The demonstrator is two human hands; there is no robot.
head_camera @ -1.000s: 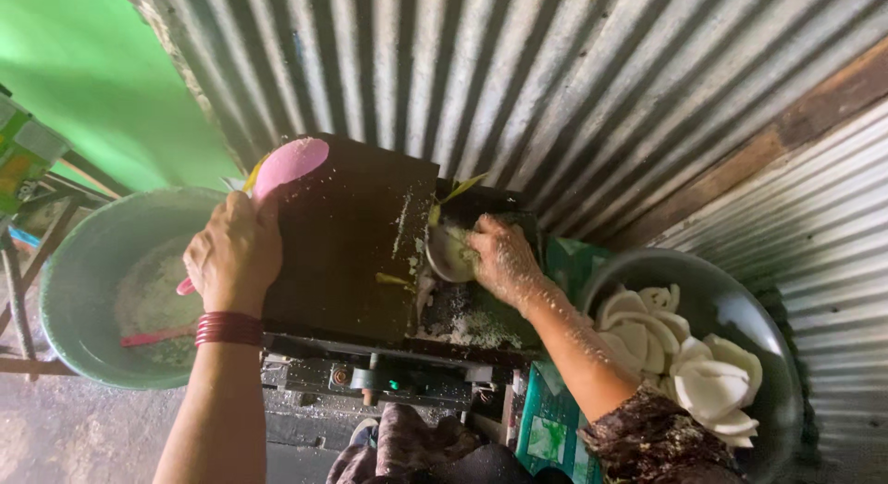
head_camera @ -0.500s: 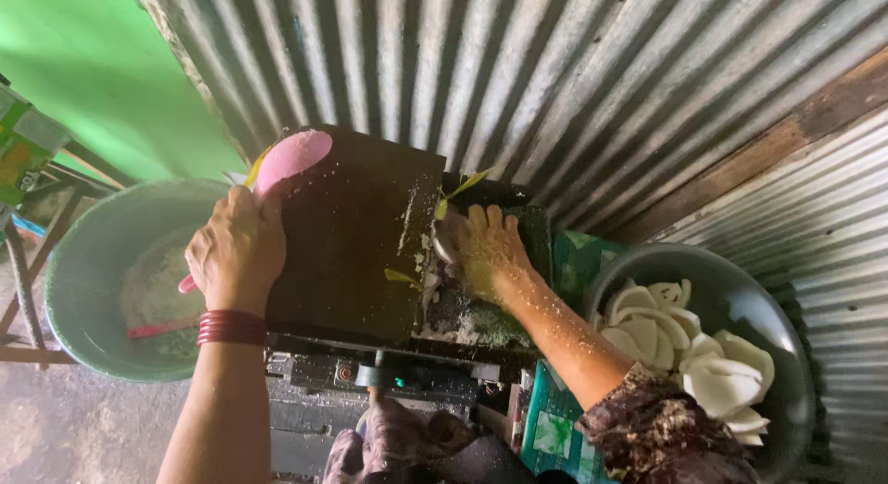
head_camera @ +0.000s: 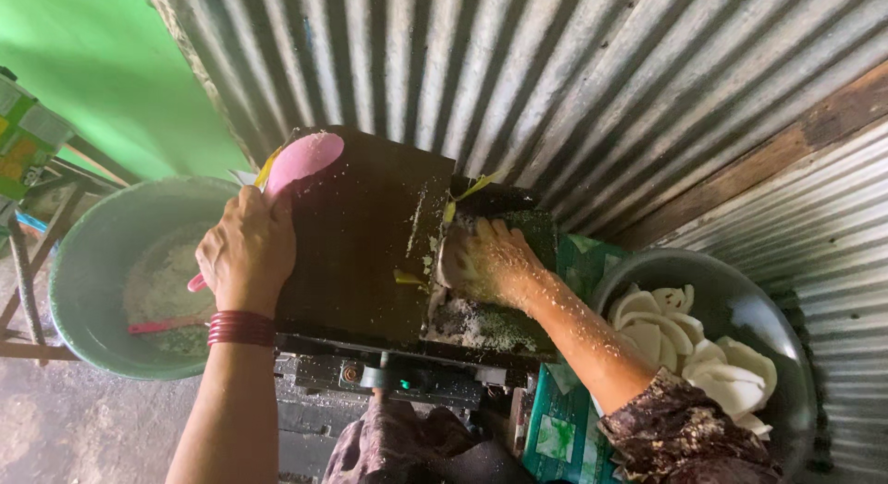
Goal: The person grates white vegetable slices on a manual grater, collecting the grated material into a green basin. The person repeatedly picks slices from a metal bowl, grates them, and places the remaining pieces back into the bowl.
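L hand (head_camera: 245,253) sits on top-left corner of dark brown boxy metal grating machine (head_camera: 365,234), fingers curled shut around handle of pink plastic scoop (head_camera: 303,160); scoop head sticks up past the knuckles at machine's upper left edge. Stack of red bangles (head_camera: 240,328) on L wrist.

R hand (head_camera: 481,260) is at the machine's right-side opening, fingers together and bent, pressing down into it; whether it's clamped on a piece under the palm — can't tell, hidden. Hand and forearm dusted w/ white shreds. White gratings (head_camera: 467,322) piled on ledge just below R hand. Yellow strip (head_camera: 472,188) pokes up just above the opening.

Large green round plastic basin (head_camera: 92,271) left of machine, below L hand, holds pale grated pulp (head_camera: 162,285) and a red stick-like utensil (head_camera: 157,325) lying in it. Dark grey round metal bowl (head_camera: 786,327) to the right, near R elbow, filled w/ white curved coconut pieces (head_camera: 703,350). Green patterned cloth (head_camera: 560,428) btwn machine and bowl.

Corrugated metal sheet wall (head_camera: 555,77) behind everything, green painted wall (head_camera: 102,77) at upper left. Patterned brown sleeve (head_camera: 684,438) on R arm, bottom right.
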